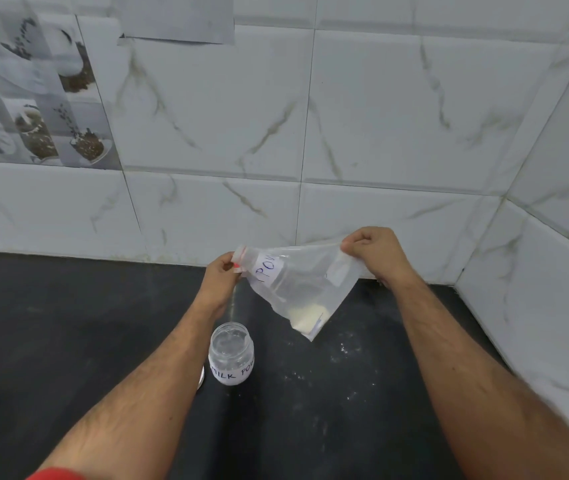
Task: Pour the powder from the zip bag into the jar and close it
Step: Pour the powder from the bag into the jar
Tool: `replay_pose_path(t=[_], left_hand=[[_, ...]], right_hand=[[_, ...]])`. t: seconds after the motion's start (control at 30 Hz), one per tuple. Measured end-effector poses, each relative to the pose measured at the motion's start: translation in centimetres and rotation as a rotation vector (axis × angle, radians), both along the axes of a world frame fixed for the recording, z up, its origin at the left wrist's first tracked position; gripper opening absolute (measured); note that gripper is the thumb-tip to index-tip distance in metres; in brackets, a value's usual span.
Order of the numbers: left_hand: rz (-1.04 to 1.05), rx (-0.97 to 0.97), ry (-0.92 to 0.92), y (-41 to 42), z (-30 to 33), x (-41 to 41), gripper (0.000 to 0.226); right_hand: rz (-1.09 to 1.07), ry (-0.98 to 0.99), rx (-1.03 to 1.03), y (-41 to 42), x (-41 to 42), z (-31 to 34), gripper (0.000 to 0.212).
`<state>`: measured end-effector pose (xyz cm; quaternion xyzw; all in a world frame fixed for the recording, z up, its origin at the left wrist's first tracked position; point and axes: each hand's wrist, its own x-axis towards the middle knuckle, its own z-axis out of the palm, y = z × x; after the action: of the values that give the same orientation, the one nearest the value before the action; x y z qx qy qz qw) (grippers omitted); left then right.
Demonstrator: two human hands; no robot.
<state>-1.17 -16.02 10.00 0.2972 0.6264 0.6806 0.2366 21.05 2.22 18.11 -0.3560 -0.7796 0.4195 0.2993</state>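
Note:
A clear zip bag with a white handwritten label hangs tilted above the black counter. My left hand pinches its red-striped zip corner, and my right hand grips the opposite upper corner. Pale powder lies bunched in the bag's lowest corner. A thin stream of powder falls from the zip corner into the open clear jar, which stands upright under my left hand and bears a white label reading "MILK POW". A metal lid peeks out just left of the jar, mostly hidden by my left forearm.
The black counter has spilled powder specks to the right of the jar. White marble-look tiled walls close off the back and the right side, meeting in a corner at the far right.

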Motion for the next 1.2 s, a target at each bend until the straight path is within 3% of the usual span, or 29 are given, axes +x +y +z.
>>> replay_pose_path(t=[0.1, 0.3, 0.6, 0.73, 0.83, 1.07, 1.2], left_hand=[[0.015, -0.018, 0.052, 0.1, 0.5, 0.1, 0.03], [-0.034, -0.049, 0.204, 1.2, 2.3, 1.0, 0.033], [-0.043, -0.172, 0.525, 4.1, 5.0, 4.0, 0.019], [-0.027, -0.262, 0.609, 4.8, 5.2, 5.0, 0.015], [0.038, -0.276, 0.618, 5.3, 6.0, 5.7, 0.015], [0.127, -0.334, 0.671, 7.5, 9.2, 7.2, 0.021], [0.084, -0.327, 0.614, 8.3, 10.6, 8.3, 0.021]], right_hand=[[0.032, -0.034, -0.072, 0.5, 0.5, -0.7, 0.012], [-0.107, 0.066, -0.183, 2.3, 0.8, -3.2, 0.012], [-0.419, 0.157, -0.258, 1.9, 1.1, -7.6, 0.008], [-0.352, 0.194, -0.477, -0.8, 1.4, -9.8, 0.008], [-0.198, 0.156, -0.664, -3.5, 1.8, -11.0, 0.021], [0.207, 0.295, -1.159, -9.2, 0.9, -13.3, 0.067], [0.113, 0.452, -1.314, -10.8, -1.5, -14.2, 0.086]])
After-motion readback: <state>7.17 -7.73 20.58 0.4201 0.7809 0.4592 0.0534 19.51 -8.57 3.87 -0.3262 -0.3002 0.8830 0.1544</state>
